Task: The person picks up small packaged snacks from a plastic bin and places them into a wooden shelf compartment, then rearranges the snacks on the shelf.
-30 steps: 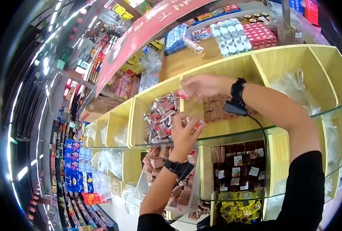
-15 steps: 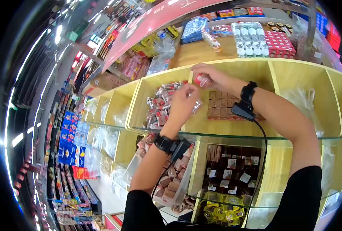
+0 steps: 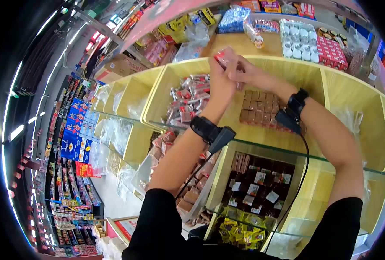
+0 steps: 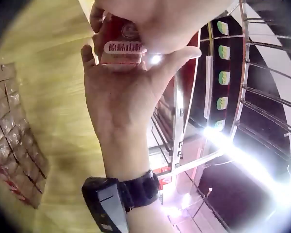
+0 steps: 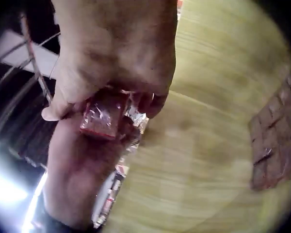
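Both hands have moved up and come together: the left hand [image 3: 221,86], low and apart half a second ago, now meets the right hand [image 3: 246,73] above the pale yellow wooden display shelf [image 3: 287,73]. Leftmost of the goods, silver-and-red wrapped stick candies [image 3: 190,99] lie heaped in their compartment at seven o'clock from the hands. Loose pinkish-brown wrapped blocks [image 3: 186,206] lie farther down, between six and seven. Next, the left hand narrows round a red block-shaped packet in clear shiny wrapping [image 3: 225,55], which sits between the hands at their twelve o'clock end. Its pale label shows in the left wrist view. Right-hand fingers also grip the packet, from above in the right wrist view; overlap hides some fingertips. Dark brown packets with white labels [image 3: 261,186] fill a lower compartment towards six o'clock. Brown square blocks in tidy rows [image 3: 259,108] lie at five, white-capped bottles in clear plastic [image 3: 297,41] near two.
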Demonstrator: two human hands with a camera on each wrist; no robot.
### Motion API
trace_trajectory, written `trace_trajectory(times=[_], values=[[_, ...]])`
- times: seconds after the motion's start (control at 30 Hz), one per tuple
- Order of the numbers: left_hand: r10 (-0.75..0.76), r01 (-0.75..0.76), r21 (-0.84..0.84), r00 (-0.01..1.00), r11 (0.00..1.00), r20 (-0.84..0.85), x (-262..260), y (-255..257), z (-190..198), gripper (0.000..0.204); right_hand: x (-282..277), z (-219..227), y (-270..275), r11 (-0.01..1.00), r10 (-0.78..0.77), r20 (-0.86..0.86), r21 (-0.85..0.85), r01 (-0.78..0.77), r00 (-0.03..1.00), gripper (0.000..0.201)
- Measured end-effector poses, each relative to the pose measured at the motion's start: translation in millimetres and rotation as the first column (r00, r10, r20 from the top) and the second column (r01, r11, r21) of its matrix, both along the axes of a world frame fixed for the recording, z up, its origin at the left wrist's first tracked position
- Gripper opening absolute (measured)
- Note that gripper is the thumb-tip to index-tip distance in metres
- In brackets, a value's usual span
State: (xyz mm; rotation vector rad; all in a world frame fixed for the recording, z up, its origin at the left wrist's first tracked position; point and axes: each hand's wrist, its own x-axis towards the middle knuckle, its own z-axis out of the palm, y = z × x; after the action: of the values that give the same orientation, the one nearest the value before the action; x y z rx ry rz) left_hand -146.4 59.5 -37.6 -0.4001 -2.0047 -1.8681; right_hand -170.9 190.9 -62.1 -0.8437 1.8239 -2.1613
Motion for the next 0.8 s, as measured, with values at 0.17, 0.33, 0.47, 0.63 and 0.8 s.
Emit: trace_trajectory(times=[0.17,0.33,0.47,0.63,0.8], values=[[0.053,-0.059,-0.101,0.997,0.993,-0.063,-7.0,-13.0,-13.8,0.041,-11.7,1.1,5.3,0.977,0.117,-0.125,0.19,-0.092,0.985,0.095],[0.124,-0.144,-0.241,0.988,0.96,-0.097,-3.4,-13.5,-19.3,0.038,4.8,17.0,21.5,0.878,0.114,-0.414,0.468,0.104,0.903,0.085],[0.103,-0.114,-0.279,0.993,0.954,-0.057,-0.8,-17.4,-12.4,0.037,-5.4,9.3,22.9,0.853,0.072,-0.45,0.491,0.18,0.89,0.058],[0.085,-0.087,-0.176,0.996,0.981,-0.018,-5.8,-32.5,-7.9,0.037,-13.2,23.7,33.9,0.918,-0.009,0.222,0.388,-0.08,0.975,0.039],[0.03,-0.025,-0.213,0.999,0.977,0.021,14.2,-37.2,-6.5,0.034,-25.7,20.6,46.5,0.998,-0.007,0.333,0.062,-0.015,0.943,0.044]])
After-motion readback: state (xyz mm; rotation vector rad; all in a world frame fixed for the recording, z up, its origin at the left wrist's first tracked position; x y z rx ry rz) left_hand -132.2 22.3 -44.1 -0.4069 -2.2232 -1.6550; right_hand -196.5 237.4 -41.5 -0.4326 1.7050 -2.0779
